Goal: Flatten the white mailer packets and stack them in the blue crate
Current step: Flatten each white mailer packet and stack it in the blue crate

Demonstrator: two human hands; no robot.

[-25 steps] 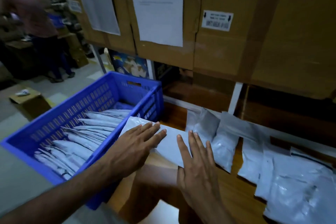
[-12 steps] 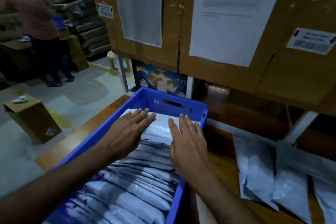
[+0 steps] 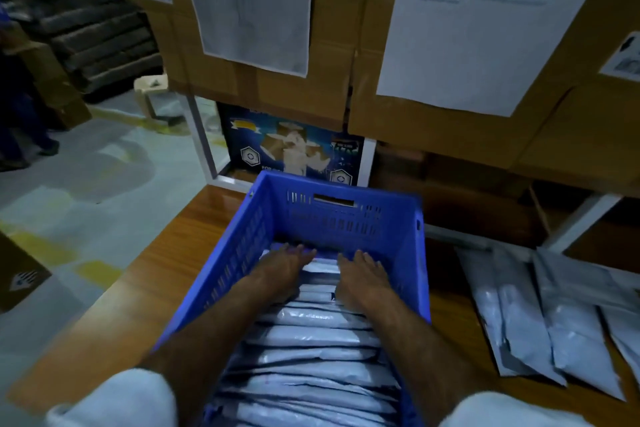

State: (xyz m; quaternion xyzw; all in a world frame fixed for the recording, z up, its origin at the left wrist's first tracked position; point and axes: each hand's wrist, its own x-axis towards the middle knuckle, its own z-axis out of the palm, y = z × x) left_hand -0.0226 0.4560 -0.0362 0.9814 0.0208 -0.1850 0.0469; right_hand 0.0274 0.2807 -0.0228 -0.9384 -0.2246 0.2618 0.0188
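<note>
Both hands down inside the blue crate (image 3: 349, 218) at its far end — left hand (image 3: 280, 270) and right hand (image 3: 363, 276) flat, fingers extended, pressing the newest white mailer packet (image 3: 320, 267) onto the row already stacked. Risk: the slick packets (image 3: 311, 340) overlap like shingles, so uneven pressure could slide the top one askew or let it puff back up. More packets wait (image 3: 540, 319) on the surface (image 3: 145, 288) to the right, near its edge — a careless reach might drag them off.
</note>
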